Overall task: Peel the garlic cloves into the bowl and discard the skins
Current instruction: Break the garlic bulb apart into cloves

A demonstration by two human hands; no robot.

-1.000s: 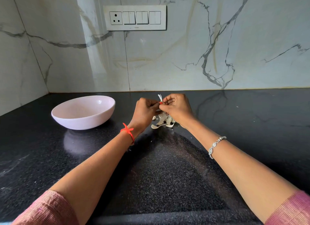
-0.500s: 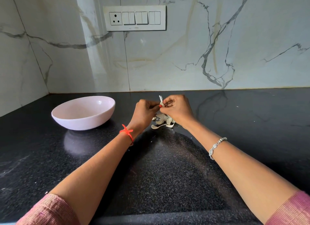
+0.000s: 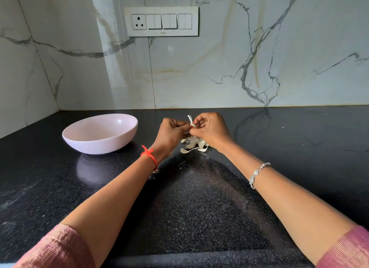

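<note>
Clove (image 3: 191,124) largely hidden: left hand (image 3: 171,131), right hand (image 3: 211,130) pinch | skins (image 3: 196,144) half-covered

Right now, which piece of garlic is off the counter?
The garlic clove pinched between the left hand and right hand, its papery tip sticking up. The other pieces lie in a pile on the counter under the hands.

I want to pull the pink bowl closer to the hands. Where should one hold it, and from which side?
Probably the rim of the pink bowl on its right side, nearest the left hand. It stands upright, wide and shallow, so a thumb inside and fingers under the sloping wall should pinch well. That hand and the right hand now pinch a garlic clove.
</note>
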